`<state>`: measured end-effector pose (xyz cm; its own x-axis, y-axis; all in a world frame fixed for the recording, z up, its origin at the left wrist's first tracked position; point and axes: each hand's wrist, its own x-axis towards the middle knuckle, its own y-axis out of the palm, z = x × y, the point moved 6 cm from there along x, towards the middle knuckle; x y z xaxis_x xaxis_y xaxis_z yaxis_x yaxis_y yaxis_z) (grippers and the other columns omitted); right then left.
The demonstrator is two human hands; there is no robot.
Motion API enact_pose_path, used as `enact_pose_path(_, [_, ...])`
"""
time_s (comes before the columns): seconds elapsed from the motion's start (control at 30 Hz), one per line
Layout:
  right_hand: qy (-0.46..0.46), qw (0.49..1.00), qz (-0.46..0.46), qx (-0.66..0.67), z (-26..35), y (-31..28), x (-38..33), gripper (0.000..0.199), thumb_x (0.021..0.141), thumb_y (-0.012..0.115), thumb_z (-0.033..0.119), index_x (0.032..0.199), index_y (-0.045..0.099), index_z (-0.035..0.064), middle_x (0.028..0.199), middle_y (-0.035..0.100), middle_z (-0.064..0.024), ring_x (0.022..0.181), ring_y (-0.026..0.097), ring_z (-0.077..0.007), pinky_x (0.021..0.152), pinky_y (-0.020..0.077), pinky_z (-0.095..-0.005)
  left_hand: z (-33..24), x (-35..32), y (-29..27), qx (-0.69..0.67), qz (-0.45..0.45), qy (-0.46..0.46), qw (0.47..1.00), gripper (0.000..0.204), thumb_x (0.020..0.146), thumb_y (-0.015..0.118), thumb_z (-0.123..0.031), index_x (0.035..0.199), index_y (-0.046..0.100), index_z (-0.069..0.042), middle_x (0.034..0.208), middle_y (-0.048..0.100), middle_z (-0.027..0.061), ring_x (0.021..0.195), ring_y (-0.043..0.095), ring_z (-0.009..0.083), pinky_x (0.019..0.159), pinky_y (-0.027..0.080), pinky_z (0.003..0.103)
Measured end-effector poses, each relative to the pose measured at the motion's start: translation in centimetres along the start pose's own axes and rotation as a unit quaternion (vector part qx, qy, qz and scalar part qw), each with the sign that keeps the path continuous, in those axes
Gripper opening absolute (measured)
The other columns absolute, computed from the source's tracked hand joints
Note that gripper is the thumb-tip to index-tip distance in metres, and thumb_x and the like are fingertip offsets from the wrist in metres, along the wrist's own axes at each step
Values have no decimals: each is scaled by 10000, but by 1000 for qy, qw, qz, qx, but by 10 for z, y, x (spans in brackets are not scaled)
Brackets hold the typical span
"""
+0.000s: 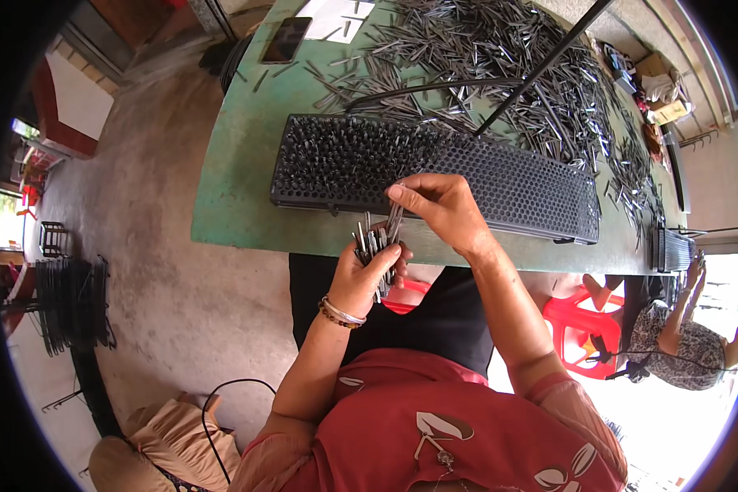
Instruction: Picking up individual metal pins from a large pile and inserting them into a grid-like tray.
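Note:
My left hand (359,280) is wrapped round an upright bundle of thin metal strips (372,243) in front of the table's near edge. My right hand (449,211) pinches the top of a strip or two (395,215) between thumb and fingertips, just above that bundle. Right behind both hands lies a long black perforated rack (541,190). Its left half bristles with upright dark strips (344,156), while the round holes on its right half show. Whether the pinched strips still touch the bundle I cannot tell.
A big heap of loose strips (484,49) covers the back of the green table (242,164). A black rod (545,66) slants above the rack. A phone (287,41) and white paper (336,18) lie back left. Another person (681,340) works at right, beyond a red stool (580,328).

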<state>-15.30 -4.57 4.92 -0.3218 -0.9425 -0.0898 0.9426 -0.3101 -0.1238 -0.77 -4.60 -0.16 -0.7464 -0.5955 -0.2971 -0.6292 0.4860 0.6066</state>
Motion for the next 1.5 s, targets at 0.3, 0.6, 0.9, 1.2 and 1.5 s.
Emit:
enact_pose_path(0.3, [1,997,-75,-7,-1,-7,5,231,838,694,195,892,683,-30,745,642,-22,678,539,-68,628,443,-219,1,2,-20,-63,-63,9,996,285,893,544,-108,1161,513,-18,854,607,92,652,543,113,495,442,244])
enact_pose_path(0.6, [-8,989,-123,79,2,-4,-12,175,826,687,124,914,673,-27,832,663,-61,757,618,-123,655,492,-248,5,2,-20,-127,-83,3,988,239,885,542,-115,1108,554,-29,876,614,92,669,539,112,480,438,237])
enact_pose_path(0.9, [-437,844,22,-312,16,35,-83,349,671,741,92,1004,647,45,1045,625,-81,866,622,-222,715,490,-322,8,1,-16,-180,-33,-24,983,254,897,549,-159,1121,562,-40,902,643,90,748,616,128,542,498,246])
enact_pose_path(1.2, [-129,981,-42,-142,5,4,-61,199,851,639,132,943,659,-43,916,626,-132,853,613,-210,736,479,-315,-2,-3,-13,0,-47,16,999,578,839,636,-50,1341,352,-12,816,614,56,617,571,94,514,471,227])
enact_pose_path(1.5, [65,993,81,54,-37,12,-49,191,851,650,125,892,676,-59,758,661,-89,721,619,-123,652,501,-268,0,-6,-7,114,-28,18,993,745,840,654,-76,1412,184,8,772,621,63,517,541,87,461,445,215])
